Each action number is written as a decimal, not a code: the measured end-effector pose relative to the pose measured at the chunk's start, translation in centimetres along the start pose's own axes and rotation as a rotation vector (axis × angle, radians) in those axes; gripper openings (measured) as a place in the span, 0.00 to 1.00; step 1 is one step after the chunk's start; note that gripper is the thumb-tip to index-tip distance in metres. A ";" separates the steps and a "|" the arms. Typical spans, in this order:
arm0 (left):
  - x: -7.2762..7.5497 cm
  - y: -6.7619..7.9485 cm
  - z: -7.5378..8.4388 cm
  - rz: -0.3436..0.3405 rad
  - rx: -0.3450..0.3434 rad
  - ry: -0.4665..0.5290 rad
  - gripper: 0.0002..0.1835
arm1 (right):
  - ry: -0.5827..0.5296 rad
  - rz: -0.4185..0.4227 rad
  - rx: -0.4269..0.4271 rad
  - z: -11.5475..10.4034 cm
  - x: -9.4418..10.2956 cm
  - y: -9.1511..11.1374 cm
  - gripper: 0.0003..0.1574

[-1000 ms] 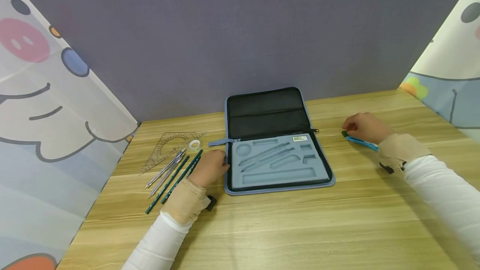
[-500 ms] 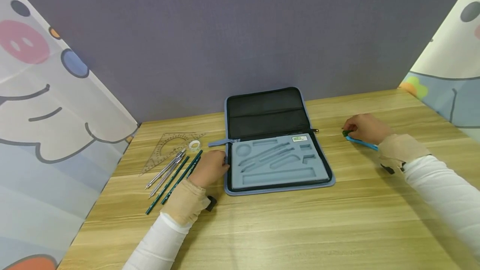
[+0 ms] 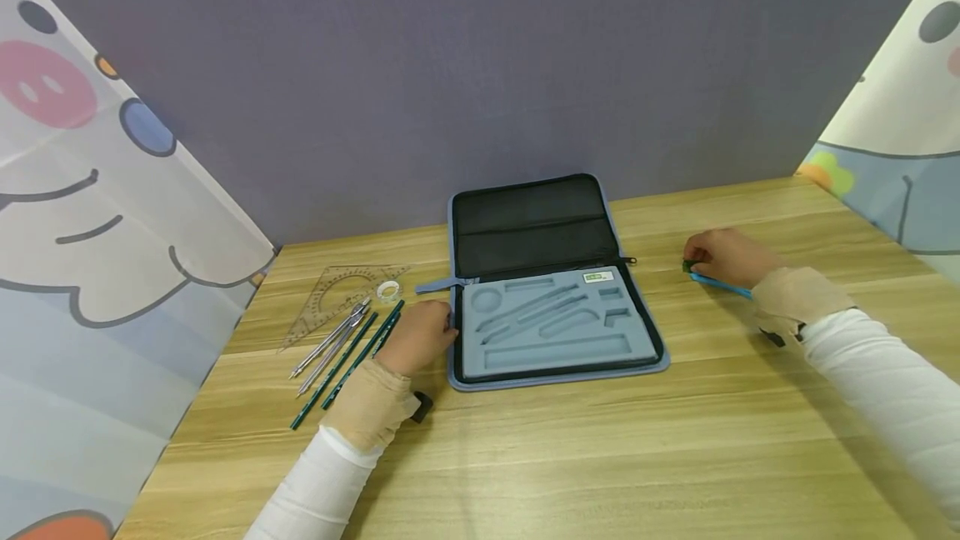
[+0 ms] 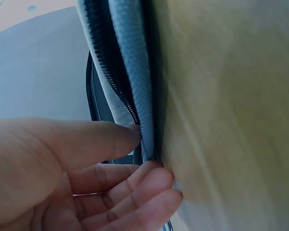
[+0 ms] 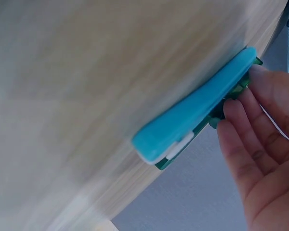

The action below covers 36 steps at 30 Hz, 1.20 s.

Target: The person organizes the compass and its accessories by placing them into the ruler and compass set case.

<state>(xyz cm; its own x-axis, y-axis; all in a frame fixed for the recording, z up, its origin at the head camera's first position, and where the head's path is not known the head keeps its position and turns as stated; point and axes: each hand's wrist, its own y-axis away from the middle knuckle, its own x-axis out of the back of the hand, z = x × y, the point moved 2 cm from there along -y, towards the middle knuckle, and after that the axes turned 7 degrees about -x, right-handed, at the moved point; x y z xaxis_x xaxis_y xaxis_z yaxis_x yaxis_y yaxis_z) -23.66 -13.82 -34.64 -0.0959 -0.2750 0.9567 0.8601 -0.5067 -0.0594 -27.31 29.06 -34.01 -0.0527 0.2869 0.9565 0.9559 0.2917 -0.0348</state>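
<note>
My left hand is at the left edge of an open zip case. In the left wrist view, its thumb and fingers pinch the blue fabric edge beside the zip. The case holds a grey moulded tray with shaped hollows. Over on the right, my right hand pinches a small dark green piece between thumb and fingers. A long blue thing with a white part lies against the green piece; its exact kind is unclear. The fingers partly hide the green piece.
Left of the case lie a clear set square with a protractor arc, metal compasses, a white ring and several dark green pencils. A fabric panel stands behind the wooden table.
The right hand and the green piece have shifted only very slightly. The left hand stays on the case edge, and the other things lie as before.
</note>
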 end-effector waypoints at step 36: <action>-0.2 0.0 -0.3 0.000 -0.011 -0.011 0.17 | 0.016 0.084 0.190 -4.6 -0.2 -0.4 0.08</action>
<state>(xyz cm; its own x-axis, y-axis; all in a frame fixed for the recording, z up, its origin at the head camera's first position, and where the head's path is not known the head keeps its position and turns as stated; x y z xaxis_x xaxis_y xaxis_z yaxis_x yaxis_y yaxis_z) -23.80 -13.99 -34.89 -0.0907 -0.2662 0.9596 0.8544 -0.5159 -0.0623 -26.33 24.68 -32.87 0.0312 0.3037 0.9523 0.8848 0.4348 -0.1677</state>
